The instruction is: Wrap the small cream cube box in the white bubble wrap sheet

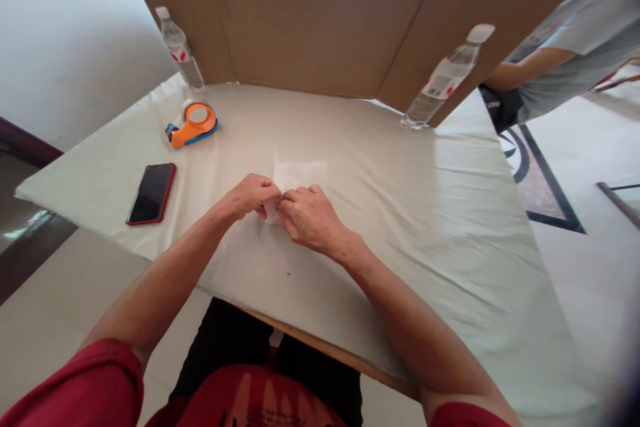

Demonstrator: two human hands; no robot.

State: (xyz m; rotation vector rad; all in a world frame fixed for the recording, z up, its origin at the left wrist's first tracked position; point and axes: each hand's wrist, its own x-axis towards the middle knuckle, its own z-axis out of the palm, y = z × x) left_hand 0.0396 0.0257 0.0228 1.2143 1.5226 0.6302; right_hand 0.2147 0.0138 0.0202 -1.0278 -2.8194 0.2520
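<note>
A thin, whitish sheet, perhaps paper or a soft pouch, lies near the middle of the cloth-covered table, its near part raised and bunched between my hands. My left hand pinches its left side with fingers closed. Close against it, my right hand has its fingers curled and pressed on the same sheet from the right. The fingertips nearly meet, and they hide part of the sheet. Whether anything lies inside it, I cannot tell.
An orange tape dispenser and a red-cased phone lie to the left. Water bottles stand at the back left and back right, before a cardboard screen. Another person is beyond the table at right.
</note>
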